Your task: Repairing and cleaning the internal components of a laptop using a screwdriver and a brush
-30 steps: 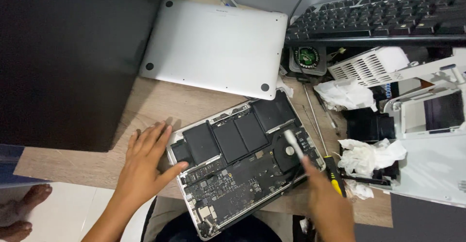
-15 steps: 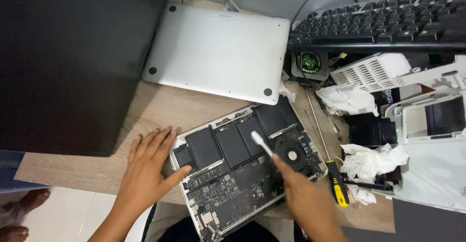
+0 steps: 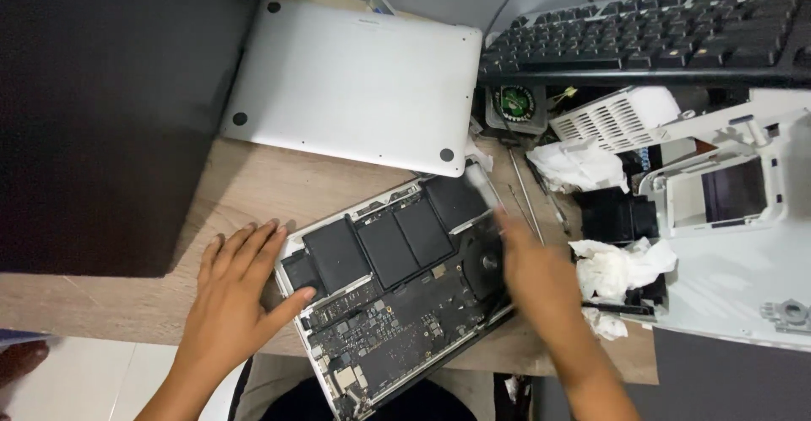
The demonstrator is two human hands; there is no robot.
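An opened laptop (image 3: 397, 303) lies tilted on the wooden desk, its black battery cells (image 3: 389, 239) and dark circuit board exposed. My left hand (image 3: 236, 290) rests flat, fingers spread, on the laptop's left edge and the desk. My right hand (image 3: 536, 277) is blurred over the laptop's right side near the round fan, gripping a thin white brush-like tool (image 3: 480, 183) whose tip points up over the top right battery cell.
The silver bottom cover (image 3: 355, 83) lies above the laptop. A black keyboard (image 3: 650, 37) sits at the upper right, above a white vented part (image 3: 612, 117), crumpled white tissues (image 3: 621, 265) and a white plastic housing (image 3: 743, 244). A large black panel (image 3: 110, 108) fills the left.
My right hand swept the white tool from the fan area up and right toward the laptop's top right corner. My left hand stayed in place on the laptop's left edge.
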